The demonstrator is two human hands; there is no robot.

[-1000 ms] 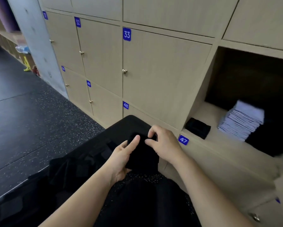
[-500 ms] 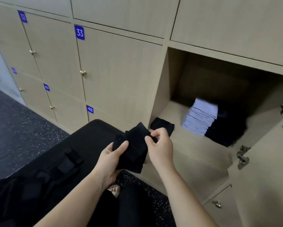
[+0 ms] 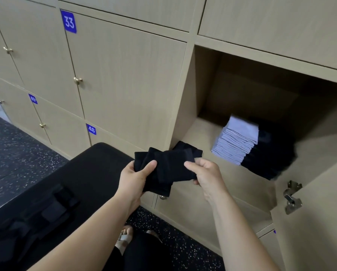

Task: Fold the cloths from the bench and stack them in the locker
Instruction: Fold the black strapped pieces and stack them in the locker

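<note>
While it hangs in the air just before the open locker [image 3: 185, 98], the black cloth [image 3: 169, 169] runs left to right, near level. The left hand [image 3: 134, 180] pinches its left end in a thumb-over grip, the right hand [image 3: 206, 175] its right end. Below left, the black surface [image 3: 89, 173] carries dark cloths [image 3: 52, 208], hard to tell apart, over speckled floor [image 3: 17, 153]. Inside, a grey stack [image 3: 236, 141] touches a blurred black stack [image 3: 271, 153]

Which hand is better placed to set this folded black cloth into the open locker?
Probably right: the right hand pinches the black cloth at the end nearest the open locker, while the left hand grips its farther end.
</note>
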